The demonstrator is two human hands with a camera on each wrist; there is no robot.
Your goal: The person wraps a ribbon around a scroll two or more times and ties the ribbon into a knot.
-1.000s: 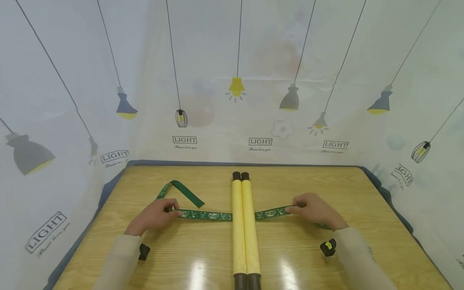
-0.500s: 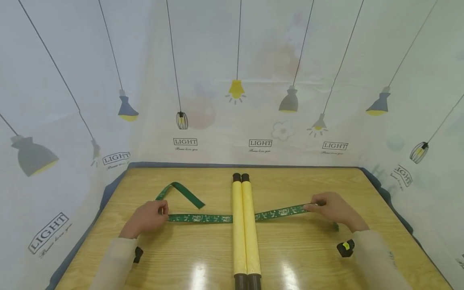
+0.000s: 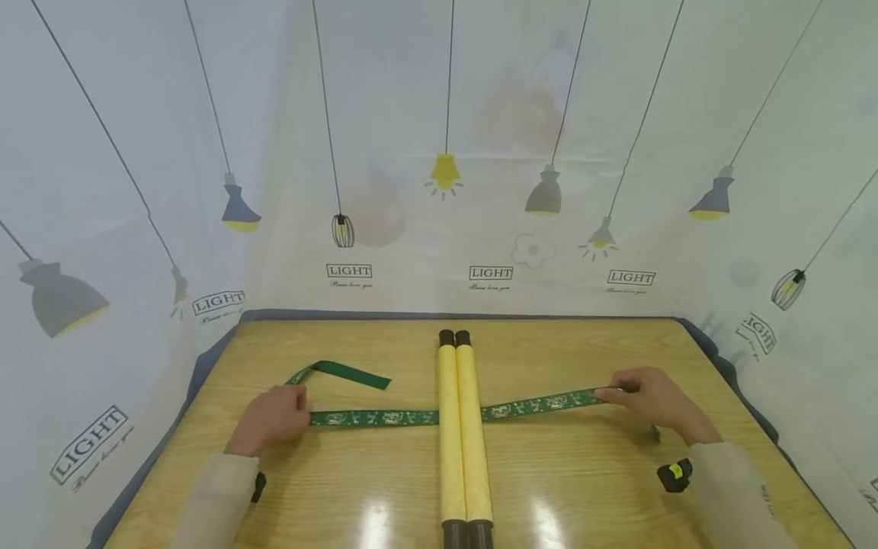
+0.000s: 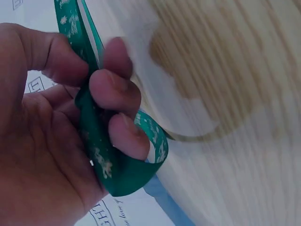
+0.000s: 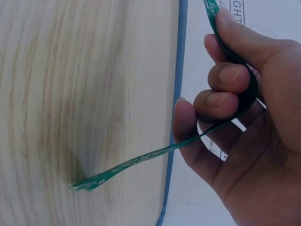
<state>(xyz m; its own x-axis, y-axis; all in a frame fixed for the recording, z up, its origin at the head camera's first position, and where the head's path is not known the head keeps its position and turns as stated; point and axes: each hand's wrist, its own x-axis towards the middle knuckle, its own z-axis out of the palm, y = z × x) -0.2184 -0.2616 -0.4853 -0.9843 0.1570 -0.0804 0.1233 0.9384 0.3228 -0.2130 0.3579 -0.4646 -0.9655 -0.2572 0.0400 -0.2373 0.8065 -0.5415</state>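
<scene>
A green ribbon (image 3: 391,418) with a pale printed pattern runs crosswise beneath two yellow rods (image 3: 456,435) with dark end caps, which lie side by side. To the left, my left hand (image 3: 273,418) pinches the ribbon between thumb and fingers; in the left wrist view the ribbon (image 4: 96,146) loops through the palm and around the fingers. Its plain green tail bends back over the table beyond that hand. On the other side my right hand (image 3: 655,396) grips the ribbon, and in the right wrist view a loose end (image 5: 136,160) hangs from the curled fingers toward the table.
The wooden table (image 3: 370,488) has a blue edging (image 3: 425,313) along its back. White sheeting (image 3: 398,91) printed with lamps rises behind it and on both sides. A black wrist device (image 3: 675,474) shows beside the right sleeve.
Both hands have moved outward, the right one farther, so a longer stretch of ribbon shows on either side of the rods. The loose tail at the left lies flatter. The rods stay put.
</scene>
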